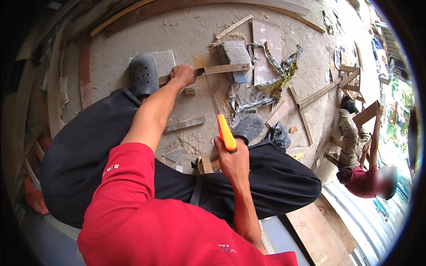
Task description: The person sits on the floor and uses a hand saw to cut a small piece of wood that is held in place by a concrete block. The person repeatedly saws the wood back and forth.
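Note:
My left hand (183,75) is closed round a narrow wooden strip (228,68), pressing it down near its middle. The strip lies across two supports: a grey stone block (235,52) under its right end and a flat pale slab (163,62) near its left end. In my right hand (235,160) is a handsaw (226,133) with an orange and yellow handle. Its thin blade points away from me and meets the strip just right of my left hand. Whether the teeth have cut into the wood is too small to tell.
Wood offcuts (185,124) lie on the concrete floor between my feet, which wear grey clogs (144,75). Crumpled foil-like sheeting (255,97) and a black plastic bag (279,135) lie to the right. Farther right, another person (361,181) holds a brown board (366,113).

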A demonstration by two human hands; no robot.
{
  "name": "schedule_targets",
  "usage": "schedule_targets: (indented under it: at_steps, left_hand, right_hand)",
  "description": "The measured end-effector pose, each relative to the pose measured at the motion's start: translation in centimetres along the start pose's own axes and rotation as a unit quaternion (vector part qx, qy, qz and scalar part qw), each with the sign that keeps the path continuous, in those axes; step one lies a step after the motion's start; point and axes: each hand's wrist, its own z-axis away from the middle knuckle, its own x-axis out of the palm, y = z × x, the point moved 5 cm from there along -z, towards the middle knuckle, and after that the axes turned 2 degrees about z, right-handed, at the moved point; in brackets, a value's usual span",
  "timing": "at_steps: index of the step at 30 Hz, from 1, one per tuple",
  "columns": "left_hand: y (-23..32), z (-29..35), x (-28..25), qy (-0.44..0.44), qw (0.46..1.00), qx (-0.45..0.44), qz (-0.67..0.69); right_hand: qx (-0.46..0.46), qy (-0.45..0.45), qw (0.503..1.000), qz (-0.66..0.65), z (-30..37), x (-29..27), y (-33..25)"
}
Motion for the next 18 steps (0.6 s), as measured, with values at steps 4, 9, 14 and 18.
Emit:
schedule_targets:
  at_steps: [4,9,14,18]
  left_hand:
    - [0.1,-0.1,-0.8,-0.004,1.0,-0.002,0.014]
    - [-0.7,-0.6,-0.8,0.003,1.0,-0.011,0.026]
    - [-1.6,-2.2,1.0,-0.002,1.0,0.021,0.003]
    - [-1.7,-4.3,0.3,0.023,0.999,0.033,0.008]
  right_hand:
    - [0.028,0.003,0.999,-0.034,1.4,-0.8,-0.4]
    - [0.036,-0.007,0.999,-0.018,-4.1,4.1,1.6]
    - [0.025,-0.023,0.999,-0.029,-2.7,1.3,0.2]
    - [0.01,-0.017,1.0,0.005,-7.9,4.2,-0.4]
